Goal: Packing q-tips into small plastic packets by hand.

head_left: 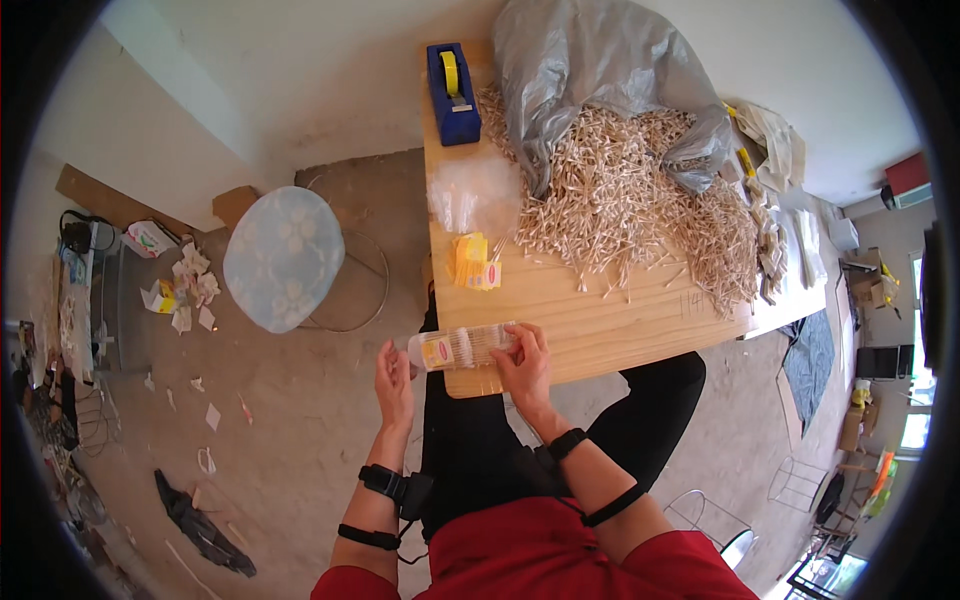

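Packet [468,347] stretches left to right, label [437,351] leftward.

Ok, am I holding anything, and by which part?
Your right hand pinches a clear packet of cotton swabs by its right end; your left hand is at the left end, its grip unclear.
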The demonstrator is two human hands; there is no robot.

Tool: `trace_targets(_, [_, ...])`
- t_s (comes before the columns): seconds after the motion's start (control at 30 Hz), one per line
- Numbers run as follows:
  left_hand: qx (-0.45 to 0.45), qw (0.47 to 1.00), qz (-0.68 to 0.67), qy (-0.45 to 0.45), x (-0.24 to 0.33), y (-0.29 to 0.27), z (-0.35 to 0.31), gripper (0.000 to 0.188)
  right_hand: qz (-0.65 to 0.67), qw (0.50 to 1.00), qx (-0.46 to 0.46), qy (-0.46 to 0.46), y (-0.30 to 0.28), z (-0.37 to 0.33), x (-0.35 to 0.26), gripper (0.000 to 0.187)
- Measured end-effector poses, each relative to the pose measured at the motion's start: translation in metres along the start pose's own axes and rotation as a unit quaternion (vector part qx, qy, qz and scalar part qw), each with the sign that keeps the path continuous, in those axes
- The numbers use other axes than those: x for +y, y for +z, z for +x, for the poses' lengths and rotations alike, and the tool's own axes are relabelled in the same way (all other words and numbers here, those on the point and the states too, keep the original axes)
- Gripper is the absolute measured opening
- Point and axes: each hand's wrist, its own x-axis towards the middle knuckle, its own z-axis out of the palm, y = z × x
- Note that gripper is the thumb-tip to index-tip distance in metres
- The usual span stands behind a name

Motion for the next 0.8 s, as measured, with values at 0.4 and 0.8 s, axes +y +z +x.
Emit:
trace_targets(0.4, [-0.018, 0.998, -0.054, -0.037, 0.005, 0.004, 0.007, 0.061, 0.030, 0.999, 0.025, -0.038, -0.005, 0.005, 0.001, 0.040])
trace_targets(0.8, [-0.047, 0.996, -0.057, -0.040, -0.014, -0.004, 0.016, 0.053, -0.057, 0.954, -0.240, -0.170, -0.030, 0.028, 0.004, 0.080])
